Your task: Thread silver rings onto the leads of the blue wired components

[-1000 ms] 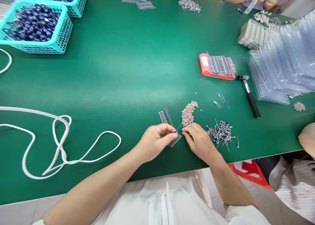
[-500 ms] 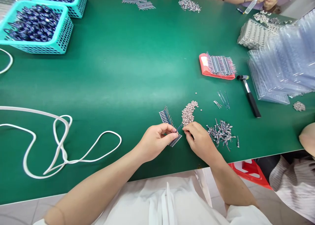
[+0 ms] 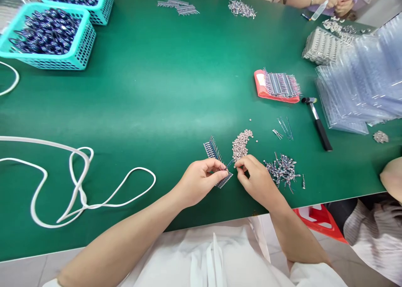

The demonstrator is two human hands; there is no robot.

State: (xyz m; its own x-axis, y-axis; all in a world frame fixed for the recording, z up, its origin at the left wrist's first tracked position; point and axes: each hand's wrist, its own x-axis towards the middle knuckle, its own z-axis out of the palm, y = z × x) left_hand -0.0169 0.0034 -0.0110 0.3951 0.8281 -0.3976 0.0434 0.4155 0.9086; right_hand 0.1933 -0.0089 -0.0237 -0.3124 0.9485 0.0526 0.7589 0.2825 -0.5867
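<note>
Two hands meet low in the middle of the frame over the green table [image 3: 157,90]. The left hand [image 3: 201,182] has thumb and forefinger pressed together on a blue pin strip [image 3: 211,149], gripping it near its lower end, with the other fingers curled beneath. The right hand [image 3: 256,180] pinches a thin pin [image 3: 229,163] with thumb and forefinger tips at the strip's edge; its remaining fingers are folded in. Whether that pin is already seated in the strip is too small to tell.

The strip lies low over the table, its long axis running from upper left to lower right of the frame, its row of fine prongs pointing toward the upper right. It looks very light, with a stiff spine but slender prongs that would likely bend under a careless squeeze. The flat blue spine seems the safest place to hold it, not the prongs.

Just above the right hand sits a pile of pale beads [image 3: 240,144], and to its right a tangle of metal bits [image 3: 282,169]. Farther right lie a hammer [image 3: 318,123], a red tray [image 3: 260,86] and clear plastic sheets [image 3: 361,86]. A white cord [image 3: 78,182] loops at lower left, teal baskets [image 3: 80,54] stand at upper left, and a co-worker's hands [image 3: 341,0] work at upper right.
</note>
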